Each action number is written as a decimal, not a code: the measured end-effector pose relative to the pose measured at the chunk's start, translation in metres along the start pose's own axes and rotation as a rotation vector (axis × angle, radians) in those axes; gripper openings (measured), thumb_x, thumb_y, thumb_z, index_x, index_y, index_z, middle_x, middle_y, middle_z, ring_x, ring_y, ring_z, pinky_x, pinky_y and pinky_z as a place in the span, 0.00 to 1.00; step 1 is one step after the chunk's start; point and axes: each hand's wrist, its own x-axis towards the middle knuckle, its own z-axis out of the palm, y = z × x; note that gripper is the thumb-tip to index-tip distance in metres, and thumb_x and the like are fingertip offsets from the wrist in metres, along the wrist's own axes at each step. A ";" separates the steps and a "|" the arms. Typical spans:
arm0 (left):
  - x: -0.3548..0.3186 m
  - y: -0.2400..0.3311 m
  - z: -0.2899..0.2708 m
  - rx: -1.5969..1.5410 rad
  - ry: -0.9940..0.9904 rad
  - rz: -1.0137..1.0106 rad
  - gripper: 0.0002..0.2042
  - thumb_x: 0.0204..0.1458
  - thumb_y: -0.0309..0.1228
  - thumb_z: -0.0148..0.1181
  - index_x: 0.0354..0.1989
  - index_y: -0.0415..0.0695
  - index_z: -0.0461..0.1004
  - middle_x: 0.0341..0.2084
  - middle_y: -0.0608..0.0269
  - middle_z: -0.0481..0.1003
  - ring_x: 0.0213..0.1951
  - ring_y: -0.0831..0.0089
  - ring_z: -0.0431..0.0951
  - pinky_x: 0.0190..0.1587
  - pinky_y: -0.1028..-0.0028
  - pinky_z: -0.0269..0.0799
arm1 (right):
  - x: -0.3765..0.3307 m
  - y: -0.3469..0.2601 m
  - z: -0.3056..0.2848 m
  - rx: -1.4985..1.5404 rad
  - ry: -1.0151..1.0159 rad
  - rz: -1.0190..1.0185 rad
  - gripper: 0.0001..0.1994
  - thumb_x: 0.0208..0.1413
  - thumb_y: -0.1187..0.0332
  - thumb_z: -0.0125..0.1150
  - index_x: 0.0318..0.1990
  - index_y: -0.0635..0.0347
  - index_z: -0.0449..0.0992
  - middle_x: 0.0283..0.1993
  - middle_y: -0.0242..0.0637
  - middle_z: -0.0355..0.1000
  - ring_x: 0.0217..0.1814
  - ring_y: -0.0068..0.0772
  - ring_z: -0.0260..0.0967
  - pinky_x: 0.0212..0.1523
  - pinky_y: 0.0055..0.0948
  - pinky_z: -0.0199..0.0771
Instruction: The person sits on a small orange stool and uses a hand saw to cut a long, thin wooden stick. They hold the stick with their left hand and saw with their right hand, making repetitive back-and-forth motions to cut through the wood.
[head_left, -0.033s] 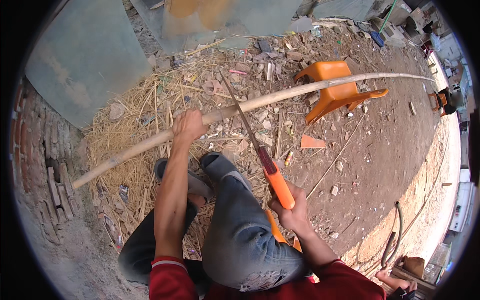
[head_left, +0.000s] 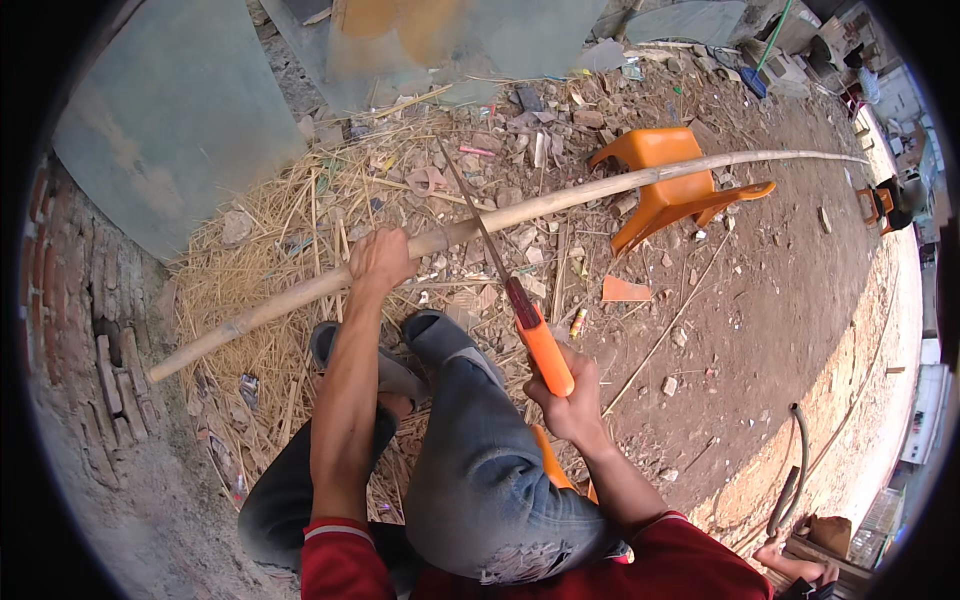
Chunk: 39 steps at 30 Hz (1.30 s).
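So the person's got a long pale pole (head_left: 580, 193) slanting across in front of them, the thick end down by the crumbly brick wall (head_left: 48, 290) on the left, the thin end way off to the right. Left hand (head_left: 382, 258) is on top of it, fingers closed down around the pole, though the undersides of the fingers are hidden. Right hand (head_left: 568, 395) has its fingers wrapped tight around the orange handle of a saw (head_left: 543, 352), and the blade crosses the pole just to the right of the left hand. Can't tell if it's bitten in at all. Further along, the pole passes over an orange plastic chair (head_left: 665, 150). Loose straw (head_left: 265, 245) is spread under the left part of the pole, with rubble (head_left: 590, 118) beyond. Person's in ripped jeans (head_left: 480, 470) and grey slippers (head_left: 436, 335).
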 end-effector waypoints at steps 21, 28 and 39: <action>-0.013 0.010 0.003 0.004 -0.097 -0.017 0.14 0.45 0.32 0.72 0.42 0.43 0.87 0.40 0.48 0.85 0.46 0.53 0.86 0.52 0.60 0.81 | 0.048 -0.013 0.021 0.100 0.048 0.007 0.14 0.47 0.75 0.57 0.43 0.67 0.77 0.24 0.36 0.72 0.26 0.29 0.66 0.31 0.37 0.70; -0.006 -0.003 0.056 0.031 -0.046 -0.050 0.15 0.48 0.37 0.71 0.44 0.46 0.86 0.40 0.49 0.85 0.45 0.52 0.86 0.53 0.58 0.78 | 0.037 -0.102 -0.051 0.114 0.083 -0.068 0.11 0.42 0.76 0.62 0.36 0.67 0.76 0.27 0.31 0.70 0.29 0.25 0.66 0.33 0.29 0.67; -0.006 0.012 0.019 -0.006 -0.010 -0.013 0.13 0.51 0.36 0.68 0.41 0.45 0.87 0.40 0.50 0.86 0.46 0.52 0.86 0.52 0.59 0.79 | -0.012 -0.015 -0.040 0.036 0.060 -0.132 0.13 0.46 0.76 0.63 0.41 0.67 0.77 0.27 0.39 0.73 0.28 0.34 0.73 0.35 0.32 0.74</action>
